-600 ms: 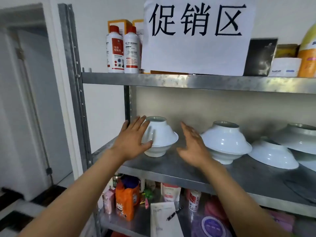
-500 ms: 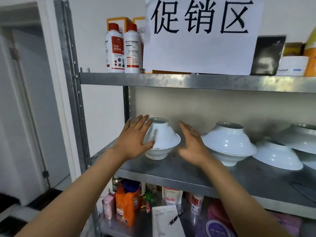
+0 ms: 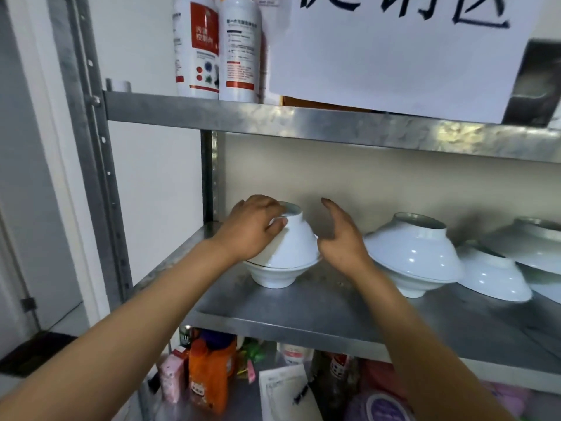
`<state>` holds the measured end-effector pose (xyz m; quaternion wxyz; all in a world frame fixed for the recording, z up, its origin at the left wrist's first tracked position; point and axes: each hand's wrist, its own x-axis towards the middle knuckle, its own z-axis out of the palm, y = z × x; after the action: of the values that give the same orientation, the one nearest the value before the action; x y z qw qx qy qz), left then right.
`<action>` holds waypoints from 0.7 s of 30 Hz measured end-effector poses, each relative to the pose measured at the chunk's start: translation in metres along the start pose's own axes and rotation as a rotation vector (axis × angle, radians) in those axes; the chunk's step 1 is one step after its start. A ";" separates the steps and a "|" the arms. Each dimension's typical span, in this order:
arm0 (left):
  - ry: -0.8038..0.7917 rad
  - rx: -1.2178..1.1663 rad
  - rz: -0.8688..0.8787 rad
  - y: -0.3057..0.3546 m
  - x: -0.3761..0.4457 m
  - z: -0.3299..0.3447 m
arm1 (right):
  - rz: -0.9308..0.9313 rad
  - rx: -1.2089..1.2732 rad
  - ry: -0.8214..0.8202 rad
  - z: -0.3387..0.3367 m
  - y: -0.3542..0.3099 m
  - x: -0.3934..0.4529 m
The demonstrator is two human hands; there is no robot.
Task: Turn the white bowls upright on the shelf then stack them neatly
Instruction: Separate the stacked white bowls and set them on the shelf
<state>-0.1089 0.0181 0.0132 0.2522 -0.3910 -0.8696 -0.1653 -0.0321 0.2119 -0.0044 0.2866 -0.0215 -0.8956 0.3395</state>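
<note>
Several white bowls stand on the middle metal shelf (image 3: 303, 311). At the left, an upside-down white bowl (image 3: 296, 244) rests rim to rim on an upright bowl (image 3: 274, 275). My left hand (image 3: 253, 230) grips the foot of that upside-down bowl, fingers over its top. My right hand (image 3: 341, 235) is open with its fingers apart, right next to the bowl's right side. To the right, a second upside-down bowl (image 3: 416, 247) sits on an upright one (image 3: 414, 285). Further right lie a tilted inverted bowl (image 3: 491, 276) and another bowl (image 3: 534, 247) at the frame edge.
The upper shelf (image 3: 303, 123) hangs low over the bowls and carries two white bottles (image 3: 218, 47) and a large paper sign (image 3: 403, 50). A steel upright (image 3: 94, 165) stands at the left. The bottom shelf holds an orange bottle (image 3: 209, 378), packets and papers.
My left hand has closed over the foot of the leftmost upside-down bowl. My right hand has come closer to its right side. The camera has moved nearer to the shelf.
</note>
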 end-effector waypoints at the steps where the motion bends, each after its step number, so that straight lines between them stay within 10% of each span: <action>1: 0.000 -0.008 -0.003 0.001 0.003 0.000 | -0.006 -0.009 -0.007 -0.001 0.002 0.003; 21: 0.018 -0.244 -0.275 0.018 0.017 0.003 | -0.033 0.029 0.003 0.004 0.033 0.008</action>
<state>-0.1053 0.0410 0.0218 0.1860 -0.2946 -0.8860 -0.3059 -0.0457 0.2362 -0.0233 0.2938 -0.0029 -0.8904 0.3477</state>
